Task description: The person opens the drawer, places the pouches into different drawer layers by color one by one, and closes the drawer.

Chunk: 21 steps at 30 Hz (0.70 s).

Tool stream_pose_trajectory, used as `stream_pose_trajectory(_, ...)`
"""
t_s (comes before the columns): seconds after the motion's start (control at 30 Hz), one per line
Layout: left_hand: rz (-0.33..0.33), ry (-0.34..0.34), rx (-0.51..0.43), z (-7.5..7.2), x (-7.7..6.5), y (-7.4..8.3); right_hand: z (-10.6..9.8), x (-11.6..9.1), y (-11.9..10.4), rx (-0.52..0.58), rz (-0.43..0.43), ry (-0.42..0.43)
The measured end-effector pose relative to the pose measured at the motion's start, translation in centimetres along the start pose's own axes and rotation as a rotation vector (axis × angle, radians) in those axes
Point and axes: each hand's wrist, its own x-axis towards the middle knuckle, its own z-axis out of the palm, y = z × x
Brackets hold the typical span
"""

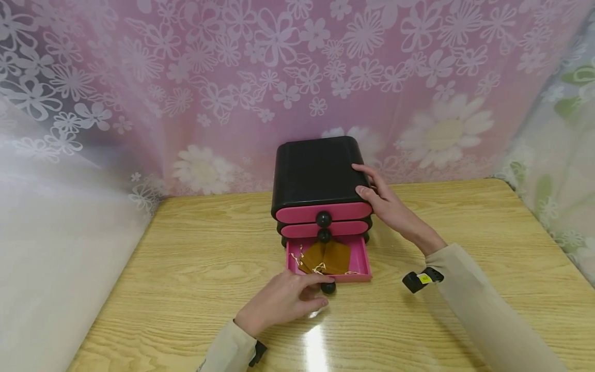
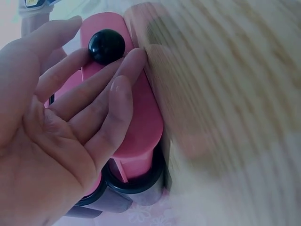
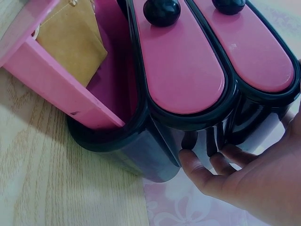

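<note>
A small black drawer cabinet (image 1: 318, 170) with pink drawer fronts stands on the table. Its bottom drawer (image 1: 364, 258) is pulled out and contains brown drawstring pouches (image 1: 337, 257) with pale cords. My left hand (image 1: 283, 299) is at this drawer's front, fingers beside its round black knob (image 2: 107, 47). In the left wrist view the fingers are loosely bent and the thumb stands apart from the knob. My right hand (image 1: 383, 199) rests against the cabinet's right side, with fingertips at the top edge. The right wrist view shows fingers (image 3: 197, 172) spread along the black side wall.
The two upper drawers, the top one (image 1: 302, 213) and the middle one (image 1: 297, 230), are closed. A wood-grain table (image 1: 200, 268) lies under the cabinet. Behind it hangs a pink flowered curtain (image 1: 260, 103). Black bands (image 1: 420, 279) sit on both wrists.
</note>
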Motion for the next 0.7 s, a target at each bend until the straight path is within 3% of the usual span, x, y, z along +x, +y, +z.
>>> stream_pose_trajectory(0.43,0.020,0.033,-0.132,0.2,0.9,-0.4,0.0,0.1,0.0,0.010,-0.007,-0.001)
stream_pose_trajectory(0.7,0.019,0.125,-0.073,0.3,1.5,-0.3,0.0,-0.1,0.0,0.010,-0.005,-0.002)
